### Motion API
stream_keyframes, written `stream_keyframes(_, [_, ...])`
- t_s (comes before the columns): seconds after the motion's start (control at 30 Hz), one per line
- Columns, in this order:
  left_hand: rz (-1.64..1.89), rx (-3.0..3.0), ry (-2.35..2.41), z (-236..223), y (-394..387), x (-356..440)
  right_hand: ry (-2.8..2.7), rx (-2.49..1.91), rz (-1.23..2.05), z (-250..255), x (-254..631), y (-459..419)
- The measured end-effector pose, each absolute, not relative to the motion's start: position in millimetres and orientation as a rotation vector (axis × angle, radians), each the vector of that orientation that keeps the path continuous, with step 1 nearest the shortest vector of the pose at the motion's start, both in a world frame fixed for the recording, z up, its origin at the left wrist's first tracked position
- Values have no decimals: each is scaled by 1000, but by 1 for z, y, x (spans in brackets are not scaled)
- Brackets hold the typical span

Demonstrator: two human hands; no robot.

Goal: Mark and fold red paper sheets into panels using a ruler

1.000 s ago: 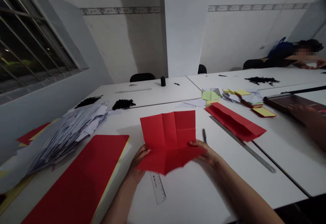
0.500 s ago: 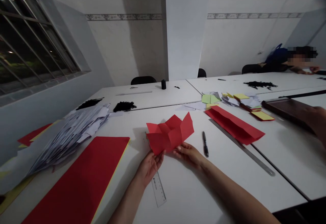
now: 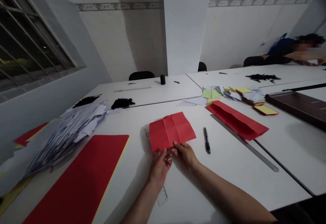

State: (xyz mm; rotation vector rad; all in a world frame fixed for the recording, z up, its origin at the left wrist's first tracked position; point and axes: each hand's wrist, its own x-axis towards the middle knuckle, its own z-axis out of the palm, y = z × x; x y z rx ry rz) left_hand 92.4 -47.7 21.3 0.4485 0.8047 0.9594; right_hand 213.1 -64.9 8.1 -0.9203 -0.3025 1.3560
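Note:
A creased sheet of red paper lies spread nearly flat, tilted above the white table, with fold lines across it. My right hand pinches its near edge, thumb on top and fingers underneath. At the near left edge, my left hand has its fingers bent against the paper; part of that grip is hidden. Under my left wrist a clear ruler shows in part. A black pen lies to the right of my right hand.
Left are a large red sheet and a stack of white papers. Right are a folded red paper, a metal ruler, small paper pieces and a dark brown board. A person sits far right.
The red paper has gone from bent up with raised flaps to spread out nearly flat. My left hand has turned and moved right. Another person's hand has left the brown board.

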Motion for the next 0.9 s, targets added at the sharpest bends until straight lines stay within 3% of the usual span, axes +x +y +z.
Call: stream_keyframes(0.9, [1154,864,879,3,-44,94,-554,-846,1315,12,200,-77])
